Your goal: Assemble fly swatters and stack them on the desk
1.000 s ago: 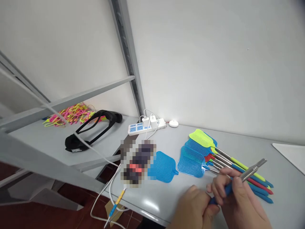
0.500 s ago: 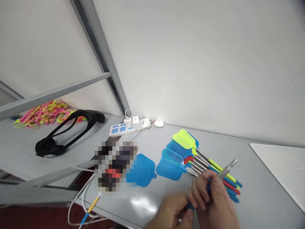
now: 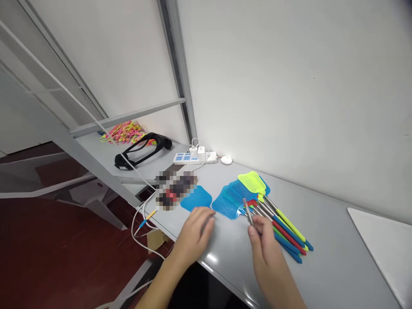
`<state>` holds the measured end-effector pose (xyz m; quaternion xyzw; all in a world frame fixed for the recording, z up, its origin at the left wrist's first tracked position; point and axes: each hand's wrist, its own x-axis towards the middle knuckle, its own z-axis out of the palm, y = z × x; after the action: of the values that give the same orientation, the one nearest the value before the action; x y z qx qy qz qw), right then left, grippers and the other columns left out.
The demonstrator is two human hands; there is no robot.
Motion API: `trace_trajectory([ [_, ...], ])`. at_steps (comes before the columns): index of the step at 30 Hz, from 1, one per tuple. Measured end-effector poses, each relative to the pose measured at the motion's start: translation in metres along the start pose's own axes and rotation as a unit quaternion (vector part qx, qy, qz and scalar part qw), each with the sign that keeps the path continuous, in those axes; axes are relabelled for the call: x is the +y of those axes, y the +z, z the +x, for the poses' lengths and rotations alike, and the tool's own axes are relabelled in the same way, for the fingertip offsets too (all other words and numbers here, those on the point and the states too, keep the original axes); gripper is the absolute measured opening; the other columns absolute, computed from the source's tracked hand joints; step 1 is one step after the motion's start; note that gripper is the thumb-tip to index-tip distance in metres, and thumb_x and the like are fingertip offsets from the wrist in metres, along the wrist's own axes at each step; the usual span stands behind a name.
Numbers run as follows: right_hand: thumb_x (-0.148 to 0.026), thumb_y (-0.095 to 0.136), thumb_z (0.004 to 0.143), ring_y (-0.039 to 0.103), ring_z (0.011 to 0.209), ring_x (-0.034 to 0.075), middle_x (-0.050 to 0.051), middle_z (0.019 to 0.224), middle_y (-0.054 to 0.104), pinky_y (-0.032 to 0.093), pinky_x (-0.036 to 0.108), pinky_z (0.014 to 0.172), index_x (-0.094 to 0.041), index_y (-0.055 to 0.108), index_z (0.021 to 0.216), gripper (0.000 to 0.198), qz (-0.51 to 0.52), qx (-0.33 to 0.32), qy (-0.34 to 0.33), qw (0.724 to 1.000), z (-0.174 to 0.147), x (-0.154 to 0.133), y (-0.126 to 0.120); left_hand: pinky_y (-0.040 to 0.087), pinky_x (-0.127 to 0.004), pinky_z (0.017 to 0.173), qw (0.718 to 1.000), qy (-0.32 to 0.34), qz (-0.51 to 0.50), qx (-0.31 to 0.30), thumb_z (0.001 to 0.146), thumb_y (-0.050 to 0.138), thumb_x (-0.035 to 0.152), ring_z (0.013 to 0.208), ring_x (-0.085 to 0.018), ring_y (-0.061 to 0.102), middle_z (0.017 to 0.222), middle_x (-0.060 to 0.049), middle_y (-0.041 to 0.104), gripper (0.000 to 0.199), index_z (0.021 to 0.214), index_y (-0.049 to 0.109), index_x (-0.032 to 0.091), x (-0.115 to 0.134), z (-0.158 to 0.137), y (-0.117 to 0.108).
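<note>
Separating since half a second ago, the left hand (image 3: pixel 197 226) is reaching toward the loose blue mesh head (image 3: pixel 197 198) at its 12 o'clock, fingers released and spread over the smooth grey bench (image 3: pixel 325 257). At its 3 o'clock, the right hand (image 3: pixel 264 240) is grasping a slim metal rod (image 3: pixel 248 212), tip pointing into the fanned pile of fly swatters (image 3: pixel 257 199) with perforated plastic heads and coloured grips.

Blue mesh swatter head (image 3: pixel 197 198) alone; pile of fly swatters (image 3: pixel 257 199) with blue and yellow-green mesh heads, silver rods, blue, red, green grips; grey table (image 3: pixel 325 257); white power strip (image 3: pixel 195 158); pink-yellow bands (image 3: pixel 124 130); black strap (image 3: pixel 141 149)
</note>
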<state>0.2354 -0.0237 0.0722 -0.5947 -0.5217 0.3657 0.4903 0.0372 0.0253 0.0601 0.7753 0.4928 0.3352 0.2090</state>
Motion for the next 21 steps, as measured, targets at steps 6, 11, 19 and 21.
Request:
trace_trajectory([
  [6, -0.035, 0.041, 0.096, 0.062, 0.081, 0.025, 0.004, 0.088, 0.062, 0.039, 0.03, 0.053, -0.028, 0.06, 0.092, 0.02, -0.386, -0.078, -0.094, 0.914, 0.001, 0.045, 0.019, 0.04, -0.046, 0.107, 0.993, 0.018, 0.099, 0.063, 0.097, 0.043, 0.021, 0.124, -0.025, 0.051, 0.123, -0.008, 0.063, 0.025, 0.114, 0.061, 0.021, -0.057, 0.008, -0.002],
  [11, -0.034, 0.04, 0.098, 0.059, 0.085, 0.025, 0.007, 0.089, 0.061, 0.043, 0.03, 0.055, -0.028, 0.064, 0.1, 0.025, -0.452, 0.003, -0.118, 0.884, 0.002, 0.05, 0.054, 0.035, -0.052, 0.109, 0.988, 0.019, 0.154, 0.004, 0.097, 0.045, 0.021, 0.133, -0.028, 0.043, 0.138, -0.008, 0.055, 0.032, 0.126, 0.057, 0.023, -0.067, 0.008, 0.001],
  [19, -0.037, 0.042, 0.099, 0.059, 0.081, 0.021, 0.007, 0.088, 0.061, 0.042, 0.028, 0.054, -0.027, 0.067, 0.106, 0.028, -0.454, 0.009, -0.126, 0.882, 0.004, 0.049, 0.062, 0.036, -0.048, 0.105, 0.992, 0.016, 0.123, -0.031, 0.096, 0.047, 0.022, 0.126, -0.026, 0.046, 0.135, -0.006, 0.055, 0.026, 0.119, 0.058, 0.025, -0.064, 0.012, -0.004],
  [21, -0.037, 0.042, 0.099, 0.059, 0.081, 0.02, 0.006, 0.088, 0.061, 0.043, 0.027, 0.054, -0.027, 0.068, 0.105, 0.029, -0.45, 0.0, -0.134, 0.883, 0.006, 0.05, 0.059, 0.035, -0.048, 0.104, 0.992, 0.015, 0.119, -0.029, 0.095, 0.048, 0.022, 0.125, -0.026, 0.046, 0.135, -0.007, 0.055, 0.027, 0.12, 0.058, 0.024, -0.065, 0.012, -0.004],
])
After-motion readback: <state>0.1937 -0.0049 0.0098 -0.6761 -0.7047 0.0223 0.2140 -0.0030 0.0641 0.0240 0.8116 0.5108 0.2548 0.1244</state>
